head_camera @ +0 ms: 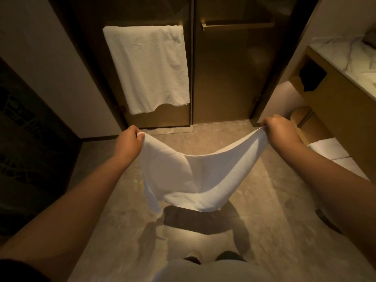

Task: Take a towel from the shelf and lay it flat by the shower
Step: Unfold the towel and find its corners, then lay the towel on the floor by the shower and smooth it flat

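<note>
A white towel [195, 176] hangs in the air between my two hands, sagging in the middle above the tiled floor. My left hand [128, 142] pinches its left top corner. My right hand [281, 130] pinches the right top corner. The towel's lower edge dangles just above its own dark shadow on the floor. It hangs in front of the tinted glass shower doors [223, 78], a short way from their threshold.
Another white towel [148, 68] hangs on the left door's bar. A marble vanity counter [345, 55] stands at the right, with folded white towels on its low shelf [327, 149]. A dark door panel [30, 139] is at the left. Beige floor tiles [122, 231] lie below.
</note>
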Demonstrator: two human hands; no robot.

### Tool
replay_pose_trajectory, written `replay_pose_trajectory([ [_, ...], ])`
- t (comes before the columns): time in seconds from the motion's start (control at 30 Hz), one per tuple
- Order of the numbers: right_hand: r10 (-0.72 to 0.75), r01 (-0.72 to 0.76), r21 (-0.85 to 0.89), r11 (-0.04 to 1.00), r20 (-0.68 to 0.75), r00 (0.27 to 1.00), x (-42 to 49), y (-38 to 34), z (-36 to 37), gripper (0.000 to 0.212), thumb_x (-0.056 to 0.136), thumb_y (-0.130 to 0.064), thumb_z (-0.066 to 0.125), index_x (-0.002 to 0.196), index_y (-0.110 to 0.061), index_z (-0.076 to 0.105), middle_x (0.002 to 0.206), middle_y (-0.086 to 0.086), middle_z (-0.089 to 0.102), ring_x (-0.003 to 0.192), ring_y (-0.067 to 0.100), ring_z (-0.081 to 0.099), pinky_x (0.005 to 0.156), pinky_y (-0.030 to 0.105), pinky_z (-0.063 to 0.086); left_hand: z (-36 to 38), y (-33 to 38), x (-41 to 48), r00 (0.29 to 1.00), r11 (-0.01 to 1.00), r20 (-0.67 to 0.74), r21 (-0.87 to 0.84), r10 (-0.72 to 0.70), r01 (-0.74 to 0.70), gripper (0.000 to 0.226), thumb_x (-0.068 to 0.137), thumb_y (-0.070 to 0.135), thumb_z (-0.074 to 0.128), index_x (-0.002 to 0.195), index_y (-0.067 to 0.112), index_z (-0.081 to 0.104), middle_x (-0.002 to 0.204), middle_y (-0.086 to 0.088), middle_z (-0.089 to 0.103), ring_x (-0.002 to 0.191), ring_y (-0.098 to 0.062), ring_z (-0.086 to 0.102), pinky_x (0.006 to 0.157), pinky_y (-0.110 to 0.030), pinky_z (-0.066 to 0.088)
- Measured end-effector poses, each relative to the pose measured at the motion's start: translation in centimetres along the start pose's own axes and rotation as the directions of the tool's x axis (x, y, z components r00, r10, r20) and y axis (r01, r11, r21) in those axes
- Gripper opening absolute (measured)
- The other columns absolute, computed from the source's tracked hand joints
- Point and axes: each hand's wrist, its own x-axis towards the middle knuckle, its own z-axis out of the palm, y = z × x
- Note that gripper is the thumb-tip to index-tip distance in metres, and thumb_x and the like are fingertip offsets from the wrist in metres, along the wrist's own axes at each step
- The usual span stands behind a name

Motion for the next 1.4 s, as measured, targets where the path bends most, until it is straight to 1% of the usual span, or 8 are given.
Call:
replay_pose_trajectory([
  [0.17,0.011,-0.003,-0.121,0.993,0.066,0.998,0.3,0.4,0.4,0.023,0.089,-0.003,0.061,0.112,-0.004,0.064,0.104,0.016,0.056,0.093,0.03,0.056,0.081,0.035,0.047,1.6,0.6,0.1,0.996,1.0,0.091,0.03,0.003,-0.006,0.025,0.097,0.02,0.048,0.109,0.001,0.06,0.103,-0.02,0.064,0.095,-0.035,0.059,0.086,-0.047,0.05],
  [0.27,0.07,-0.061,-0.153,0.986,0.051,0.996,0.5,1.8,0.5,0.025,0.086,-0.003,0.064,0.111,-0.004,0.061,0.102,0.016,0.056,0.09,0.031,0.056,0.076,0.037,0.048,2.1,0.3,0.8,0.991,0.997,0.131,0.073,-0.018,0.009,0.027,0.097,0.019,0.049,0.111,-0.001,0.06,0.107,-0.023,0.063,0.099,-0.037,0.058,0.088,-0.046,0.049],
  [0.53,0.118,-0.113,-0.082,0.99,0.055,0.991,2.2,7.0,2.1,0.017,0.084,-0.003,0.065,0.101,-0.005,0.065,0.095,0.016,0.058,0.082,0.029,0.052,0.073,0.037,0.047,5.7,3.3,2.0,0.978,0.997,0.2,0.068,-0.057,0.044,0.025,0.097,0.022,0.049,0.109,0.003,0.062,0.103,-0.018,0.063,0.095,-0.032,0.058,0.084,-0.043,0.049],
  [0.73,0.145,-0.143,-0.032,0.989,0.052,0.988,5.7,11.7,2.3,0.013,0.086,-0.005,0.064,0.099,-0.003,0.065,0.09,0.016,0.058,0.077,0.03,0.053,0.069,0.037,0.049,8.8,7.7,3.2,0.983,0.989,0.171,0.141,-0.068,0.044,0.023,0.096,0.021,0.048,0.105,0.004,0.062,0.101,-0.017,0.064,0.094,-0.032,0.058,0.082,-0.042,0.049],
  [0.9,0.08,-0.082,0.032,0.996,0.05,0.995,9.1,15.2,1.6,0.013,0.091,-0.01,0.061,0.102,-0.005,0.063,0.096,0.016,0.059,0.081,0.031,0.056,0.074,0.04,0.051,11.4,12.2,5.1,0.981,0.982,0.165,0.176,-0.103,0.074,0.024,0.096,0.022,0.049,0.105,0.005,0.062,0.102,-0.018,0.065,0.095,-0.034,0.059,0.085,-0.046,0.049],
  [1.07,0.03,-0.032,0.018,0.999,0.08,0.996,12.4,18.5,1.1,0.014,0.094,-0.012,0.056,0.105,-0.006,0.062,0.098,0.015,0.06,0.086,0.032,0.058,0.077,0.043,0.053,14.8,16.6,6.8,0.983,0.978,0.165,0.204,-0.087,0.052,0.021,0.095,0.022,0.05,0.101,0.006,0.061,0.099,-0.016,0.065,0.09,-0.032,0.059,0.077,-0.042,0.049],
  [1.23,0.003,-0.005,0.023,1.0,0.098,0.995,15.4,21.4,1.3,0.015,0.095,-0.013,0.052,0.105,-0.006,0.062,0.1,0.015,0.06,0.088,0.032,0.058,0.078,0.045,0.053,17.2,18.5,8.1,0.974,0.967,0.198,0.246,-0.11,0.059,0.018,0.095,0.024,0.051,0.102,0.01,0.061,0.099,-0.013,0.065,0.087,-0.028,0.059,0.074,-0.04,0.049],
  [1.4,0.013,-0.017,0.089,0.996,0.04,0.999,17.8,24.0,1.9,0.022,0.098,-0.016,0.048,0.107,-0.003,0.062,0.103,0.018,0.06,0.089,0.034,0.057,0.075,0.046,0.053,18.3,19.3,9.5,0.97,0.958,0.18,0.265,-0.164,0.113,0.018,0.096,0.023,0.05,0.103,0.01,0.061,0.1,-0.013,0.064,0.088,-0.028,0.058,0.073,-0.04,0.048],
])
